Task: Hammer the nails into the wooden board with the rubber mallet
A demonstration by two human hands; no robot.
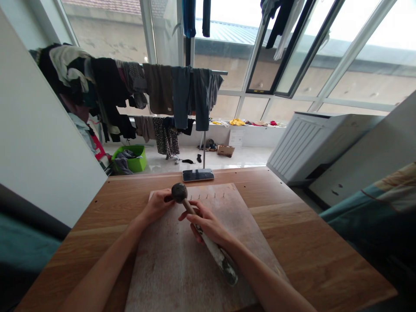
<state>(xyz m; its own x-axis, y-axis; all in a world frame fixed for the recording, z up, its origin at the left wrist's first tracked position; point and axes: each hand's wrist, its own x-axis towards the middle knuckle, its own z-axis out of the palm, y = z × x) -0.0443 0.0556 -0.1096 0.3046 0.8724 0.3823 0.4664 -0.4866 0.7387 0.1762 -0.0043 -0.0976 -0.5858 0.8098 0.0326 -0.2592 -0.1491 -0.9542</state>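
My right hand (206, 221) is closed around the pale, worn handle of a hammer (214, 251). Its dark rounded head (179, 193) is raised over the far left part of a wooden board (162, 268). Close behind the hammer head, my left hand (159, 204) rests at the board's far left edge with its fingers pinched together. What those fingers hold, if anything, is hidden by the hammer head. Several thin nails (207, 196) stand upright in a row along the board's far side, to the right of the hammer head.
The board lies on a wooden table (299, 234). A phone (198, 174) lies at the table's far edge. Beyond are a rack of hanging clothes (159, 89), a green basket (136, 160) and a cardboard box (225, 150) on the floor. A white cabinet (299, 138) stands at right.
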